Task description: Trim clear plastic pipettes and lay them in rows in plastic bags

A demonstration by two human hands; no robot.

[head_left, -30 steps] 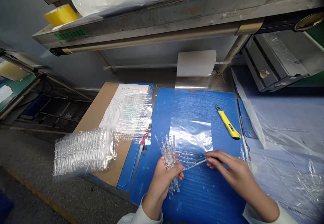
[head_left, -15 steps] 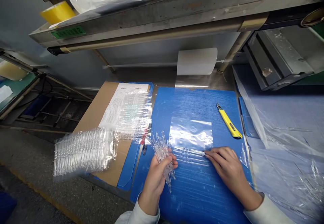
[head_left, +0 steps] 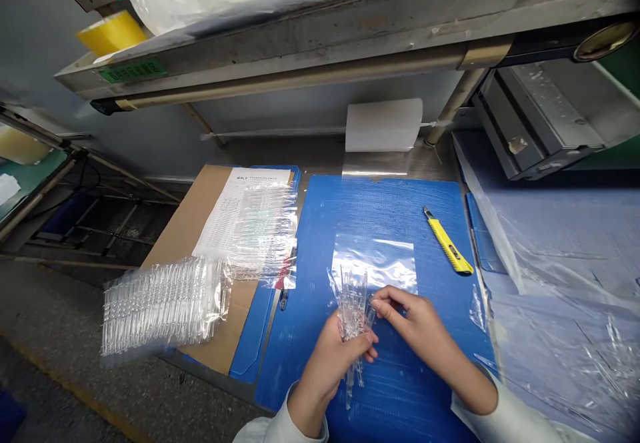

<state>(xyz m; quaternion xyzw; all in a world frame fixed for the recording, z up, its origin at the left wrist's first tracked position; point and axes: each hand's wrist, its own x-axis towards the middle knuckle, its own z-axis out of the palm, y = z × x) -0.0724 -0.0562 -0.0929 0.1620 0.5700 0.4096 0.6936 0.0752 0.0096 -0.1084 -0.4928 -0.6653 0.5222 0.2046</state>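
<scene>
My left hand [head_left: 336, 351] is closed round a bunch of clear plastic pipettes [head_left: 351, 313], held upright over the blue corrugated sheet [head_left: 400, 209]. My right hand [head_left: 417, 326] has come up to the bunch, its fingertips pinching at one of the pipettes near the top. Just behind the bunch a clear plastic bag [head_left: 375, 263] lies flat on the blue sheet.
A yellow utility knife [head_left: 449, 249] lies right of the bag. Filled bags of pipettes [head_left: 163, 303] rest on cardboard [head_left: 187, 229] at the left, another bag over a printed sheet [head_left: 250, 219]. A white roll [head_left: 384, 125] stands behind. Loose plastic film [head_left: 565, 276] covers the right side. A metal shelf [head_left: 300, 36] hangs overhead.
My right hand left the pipettes it had laid by the bag's lower edge and moved left to the bunch. My left hand shifted right, bringing the bunch in front of the bag.
</scene>
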